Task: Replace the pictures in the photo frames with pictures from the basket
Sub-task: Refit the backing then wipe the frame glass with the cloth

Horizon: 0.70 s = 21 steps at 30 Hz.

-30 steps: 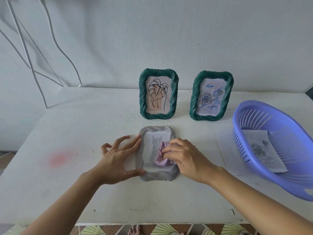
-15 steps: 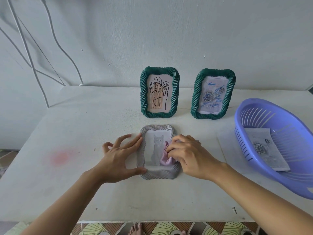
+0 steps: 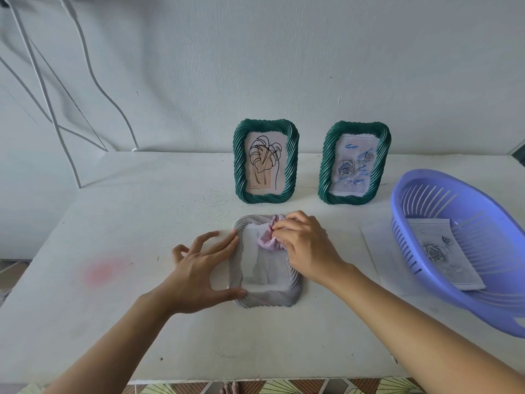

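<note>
A grey twisted-rim photo frame lies flat on the white table, face up, with a cat picture in it. My left hand holds the frame's left edge, thumb at its lower corner and fingers at its upper left. My right hand pinches a small pink cloth against the top of the frame's glass. Two green frames stand upright behind: one with a leaf drawing, one with a rose picture. A purple basket on the right holds a rose picture.
A sheet of white paper lies under the basket's left side. White cables hang down the wall at the left. A pink stain marks the table at the left. The table's front edge runs just below my forearms.
My right hand has moved the pink cloth from the lower right of the glass up to the frame's top edge. My left hand has stayed on the left edge.
</note>
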Each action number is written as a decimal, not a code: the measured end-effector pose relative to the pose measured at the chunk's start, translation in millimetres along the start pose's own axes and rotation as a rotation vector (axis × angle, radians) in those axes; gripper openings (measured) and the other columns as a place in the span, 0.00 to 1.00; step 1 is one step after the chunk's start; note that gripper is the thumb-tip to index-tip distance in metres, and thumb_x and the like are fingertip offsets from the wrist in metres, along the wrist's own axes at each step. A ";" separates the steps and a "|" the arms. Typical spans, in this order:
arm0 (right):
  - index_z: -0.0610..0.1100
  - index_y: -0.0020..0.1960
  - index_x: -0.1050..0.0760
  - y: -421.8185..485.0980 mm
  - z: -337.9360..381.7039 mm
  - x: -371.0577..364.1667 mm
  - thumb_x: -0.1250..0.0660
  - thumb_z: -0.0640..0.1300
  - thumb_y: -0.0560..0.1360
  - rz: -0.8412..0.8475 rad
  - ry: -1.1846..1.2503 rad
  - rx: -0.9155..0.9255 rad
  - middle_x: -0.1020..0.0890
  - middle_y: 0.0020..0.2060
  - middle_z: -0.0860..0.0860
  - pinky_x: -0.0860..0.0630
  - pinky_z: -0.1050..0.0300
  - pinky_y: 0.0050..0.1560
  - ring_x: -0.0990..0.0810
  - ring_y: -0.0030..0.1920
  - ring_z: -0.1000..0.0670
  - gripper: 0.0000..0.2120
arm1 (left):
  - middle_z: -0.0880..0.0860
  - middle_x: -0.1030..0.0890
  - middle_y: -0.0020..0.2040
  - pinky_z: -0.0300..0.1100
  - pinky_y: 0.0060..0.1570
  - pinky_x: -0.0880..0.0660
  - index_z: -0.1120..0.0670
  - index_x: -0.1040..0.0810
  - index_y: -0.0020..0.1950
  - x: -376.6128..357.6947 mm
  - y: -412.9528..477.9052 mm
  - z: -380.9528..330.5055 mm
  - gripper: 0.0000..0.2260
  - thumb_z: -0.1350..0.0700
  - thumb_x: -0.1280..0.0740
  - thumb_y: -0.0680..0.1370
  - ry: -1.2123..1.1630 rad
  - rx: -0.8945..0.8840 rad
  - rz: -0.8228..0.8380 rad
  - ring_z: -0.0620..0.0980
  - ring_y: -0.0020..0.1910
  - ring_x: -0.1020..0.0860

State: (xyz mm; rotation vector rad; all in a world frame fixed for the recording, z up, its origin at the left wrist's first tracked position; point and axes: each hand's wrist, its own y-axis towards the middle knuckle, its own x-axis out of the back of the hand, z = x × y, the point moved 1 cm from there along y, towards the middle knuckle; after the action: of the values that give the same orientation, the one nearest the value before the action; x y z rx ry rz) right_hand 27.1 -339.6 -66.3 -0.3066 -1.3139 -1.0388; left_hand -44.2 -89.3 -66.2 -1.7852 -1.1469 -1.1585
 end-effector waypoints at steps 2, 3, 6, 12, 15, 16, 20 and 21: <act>0.43 0.46 0.17 8.1 2.6 -7.8 0.31 0.33 0.70 -0.028 -0.004 -0.014 0.17 0.51 0.53 0.27 0.48 0.48 0.26 0.53 0.48 0.09 | 0.26 0.54 0.76 0.56 0.64 0.45 0.36 0.52 0.80 0.4 -0.2 -0.9 0.45 0.21 0.40 0.68 0.000 0.003 -0.005 0.39 0.77 0.53; 0.43 0.47 0.17 11.2 5.4 -11.7 0.32 0.34 0.72 -0.037 0.000 -0.024 0.17 0.52 0.53 0.26 0.47 0.49 0.26 0.54 0.47 0.08 | 0.26 0.53 0.76 0.56 0.64 0.45 0.36 0.52 0.80 0.5 -0.1 -1.3 0.45 0.21 0.40 0.68 0.000 0.006 -0.006 0.39 0.77 0.53; 0.42 0.53 0.17 19.0 16.4 -23.9 0.34 0.37 0.76 -0.060 0.061 -0.062 0.17 0.56 0.51 0.25 0.48 0.53 0.26 0.55 0.47 0.10 | 0.26 0.54 0.76 0.55 0.64 0.45 0.35 0.54 0.79 1.5 -0.1 -2.3 0.45 0.21 0.41 0.68 0.004 0.012 0.000 0.39 0.77 0.53; 0.42 0.55 0.17 15.4 27.1 -25.2 0.33 0.36 0.76 0.034 0.217 0.025 0.16 0.52 0.52 0.27 0.54 0.56 0.26 0.53 0.48 0.10 | 0.22 0.55 0.73 0.51 0.63 0.47 0.31 0.55 0.78 5.9 -0.9 -5.1 0.44 0.21 0.40 0.67 -0.038 0.038 0.020 0.38 0.77 0.53; 0.43 0.56 0.17 10.1 23.3 -12.2 0.36 0.40 0.79 0.000 0.303 -0.063 0.16 0.52 0.51 0.25 0.51 0.56 0.25 0.55 0.47 0.10 | 0.22 0.56 0.72 0.52 0.65 0.47 0.30 0.56 0.77 7.3 -1.5 -4.9 0.43 0.20 0.41 0.67 -0.049 0.048 0.043 0.36 0.76 0.54; 0.44 0.57 0.17 8.7 23.3 -7.3 0.36 0.41 0.79 -0.044 0.332 -0.099 0.16 0.53 0.52 0.26 0.52 0.57 0.25 0.56 0.48 0.11 | 0.22 0.56 0.73 0.52 0.66 0.48 0.31 0.55 0.77 6.8 -2.0 -5.2 0.43 0.20 0.42 0.67 -0.053 0.054 0.050 0.36 0.76 0.54; 0.46 0.60 0.19 5.1 31.2 11.3 0.36 0.41 0.81 -0.219 0.454 -0.199 0.17 0.57 0.55 0.27 0.55 0.60 0.25 0.59 0.53 0.11 | 0.26 0.41 0.72 0.49 0.65 0.44 0.32 0.35 0.73 11.6 1.2 -20.0 0.32 0.22 0.49 0.72 -0.186 0.182 -0.125 0.34 0.72 0.42; 0.46 0.61 0.19 5.0 34.7 15.6 0.36 0.41 0.81 -0.256 0.503 -0.224 0.18 0.57 0.55 0.27 0.55 0.61 0.25 0.60 0.55 0.12 | 0.28 0.32 0.69 0.50 0.65 0.39 0.34 0.28 0.68 17.1 2.6 -27.2 0.28 0.24 0.49 0.74 -0.276 0.214 -0.216 0.35 0.70 0.35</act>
State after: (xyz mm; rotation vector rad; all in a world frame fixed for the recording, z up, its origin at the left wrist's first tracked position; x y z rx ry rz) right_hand 7.2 -319.1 -40.6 -0.0334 -0.7953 -1.3778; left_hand -46.6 -109.2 -41.1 -1.7218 -1.5952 -0.8845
